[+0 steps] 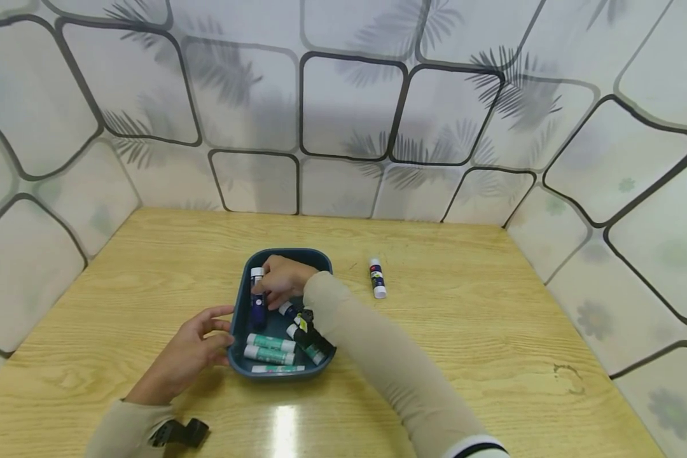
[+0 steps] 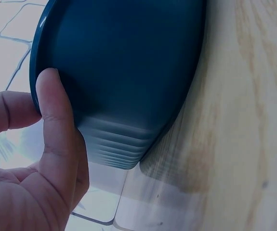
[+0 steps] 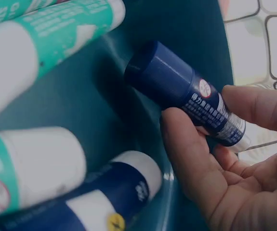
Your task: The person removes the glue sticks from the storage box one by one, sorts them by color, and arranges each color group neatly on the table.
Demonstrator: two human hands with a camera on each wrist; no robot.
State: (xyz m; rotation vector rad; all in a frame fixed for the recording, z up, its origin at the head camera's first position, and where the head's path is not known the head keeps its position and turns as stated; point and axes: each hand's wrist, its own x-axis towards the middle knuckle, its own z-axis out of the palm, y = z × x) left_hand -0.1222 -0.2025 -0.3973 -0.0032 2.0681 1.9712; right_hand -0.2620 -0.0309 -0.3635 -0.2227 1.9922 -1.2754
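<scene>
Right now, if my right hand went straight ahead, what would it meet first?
Beyond the navy glue stick it grips, your right hand would probably meet the bin's left wall; depth is unclear.

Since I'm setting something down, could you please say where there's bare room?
The table is bare between the lone stick and right wall, and left of the bin past the left hand. Green sticks crowd the bin's near end.
</scene>
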